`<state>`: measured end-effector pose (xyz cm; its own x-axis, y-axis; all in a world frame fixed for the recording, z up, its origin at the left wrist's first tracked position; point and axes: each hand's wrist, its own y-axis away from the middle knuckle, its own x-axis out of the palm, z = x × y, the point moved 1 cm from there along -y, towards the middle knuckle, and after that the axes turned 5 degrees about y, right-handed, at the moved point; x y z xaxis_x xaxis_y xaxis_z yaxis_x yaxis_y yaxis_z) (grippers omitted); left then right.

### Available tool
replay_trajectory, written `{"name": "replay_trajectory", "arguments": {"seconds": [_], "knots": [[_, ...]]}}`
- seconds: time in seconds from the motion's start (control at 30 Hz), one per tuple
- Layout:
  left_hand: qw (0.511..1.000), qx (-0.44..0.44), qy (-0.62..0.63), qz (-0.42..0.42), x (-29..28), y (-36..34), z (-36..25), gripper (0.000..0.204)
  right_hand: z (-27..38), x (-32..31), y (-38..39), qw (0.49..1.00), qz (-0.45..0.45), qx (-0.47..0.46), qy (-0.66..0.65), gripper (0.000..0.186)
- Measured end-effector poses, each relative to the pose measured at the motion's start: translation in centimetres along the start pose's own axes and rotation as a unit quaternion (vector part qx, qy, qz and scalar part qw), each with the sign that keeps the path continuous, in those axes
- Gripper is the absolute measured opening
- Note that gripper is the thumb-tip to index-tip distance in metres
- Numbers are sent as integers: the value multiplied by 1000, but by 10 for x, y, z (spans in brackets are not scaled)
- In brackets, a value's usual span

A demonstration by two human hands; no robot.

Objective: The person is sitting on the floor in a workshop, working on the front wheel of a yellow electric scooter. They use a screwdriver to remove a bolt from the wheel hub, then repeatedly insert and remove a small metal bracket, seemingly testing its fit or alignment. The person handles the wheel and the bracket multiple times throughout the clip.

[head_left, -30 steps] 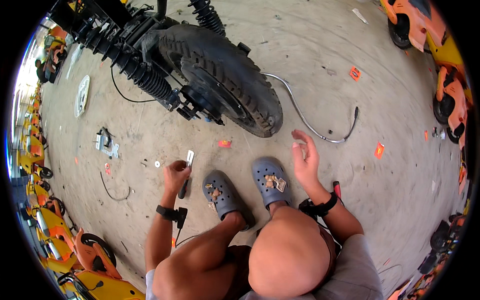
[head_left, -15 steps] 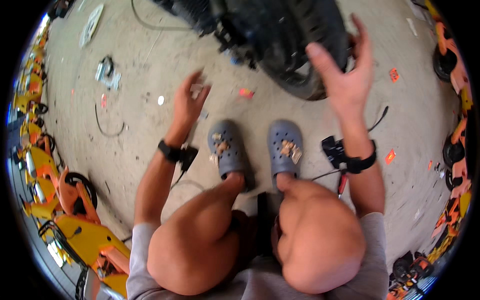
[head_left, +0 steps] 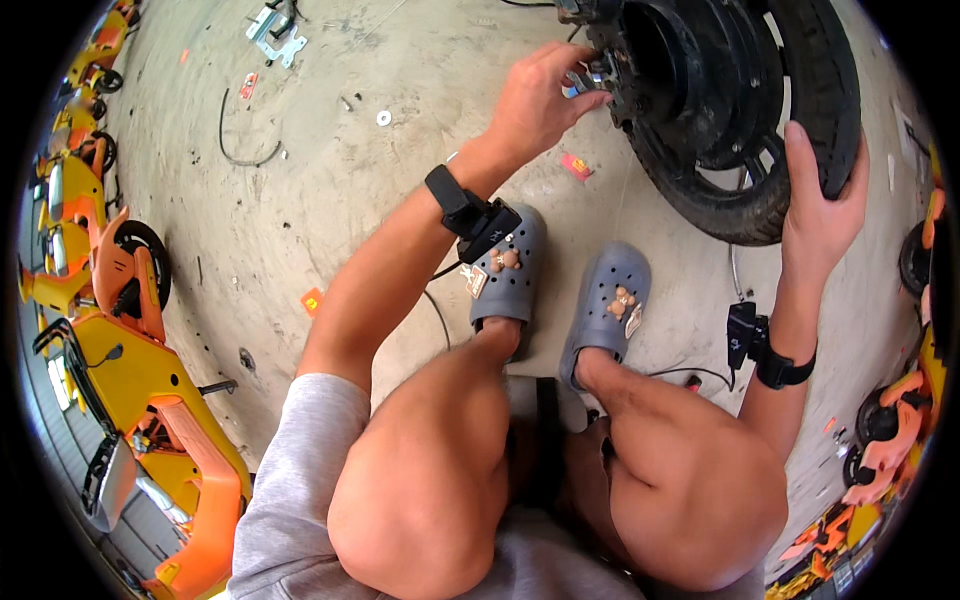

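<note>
A black spoked wheel with a thick tyre hangs in the upper right, with a dark bracket and small metal fittings at its left side. My left hand reaches to those fittings, thumb and fingers closed round a small silvery part; its exact kind is hard to make out. My right hand grips the tyre's lower right edge, thumb on the near face and fingers behind the rubber. A strapped black device sits on my left wrist, another on my right.
Rows of orange and yellow scooters line the left side, with more at the right. On the concrete floor lie metal brackets, a bent black cable, a washer and a red packet. My grey clogs stand below the wheel.
My left hand has gone from above the floor to the fittings beside the wheel and closed there. The right hand now grips the tyre. The whole view has shifted, placing the wheel farther right.
</note>
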<state>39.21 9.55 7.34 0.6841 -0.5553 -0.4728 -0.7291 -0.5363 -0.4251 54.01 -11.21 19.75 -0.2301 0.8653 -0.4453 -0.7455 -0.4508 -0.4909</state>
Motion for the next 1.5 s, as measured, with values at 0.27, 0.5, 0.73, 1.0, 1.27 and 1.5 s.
{"name": "replay_trajectory", "arguments": {"seconds": [0.27,0.5,0.73,1.0,1.27,1.5], "knots": [[999,7,35,-6,1,-8,-1,38,3,-7,-4,999,14,24,-24,52],[992,-99,48,57,-5,-15,-1,28,-7,-2,-6,990,27,26,-137,70],[986,-103,-54,121,-11,-19,-18,20,-19,-7,-2,999,9,-12,-48,78],[983,-154,-5,97,-11,-20,-11,21,0,-18,-14,999,-15,-29,-8,76],[961,-218,123,116,-13,-20,-11,30,-30,-6,-6,978,-14,-67,-198,67],[839,-363,381,138,-18,-19,15,27,-5,-9,-5,979,-4,13,-204,59]]}}
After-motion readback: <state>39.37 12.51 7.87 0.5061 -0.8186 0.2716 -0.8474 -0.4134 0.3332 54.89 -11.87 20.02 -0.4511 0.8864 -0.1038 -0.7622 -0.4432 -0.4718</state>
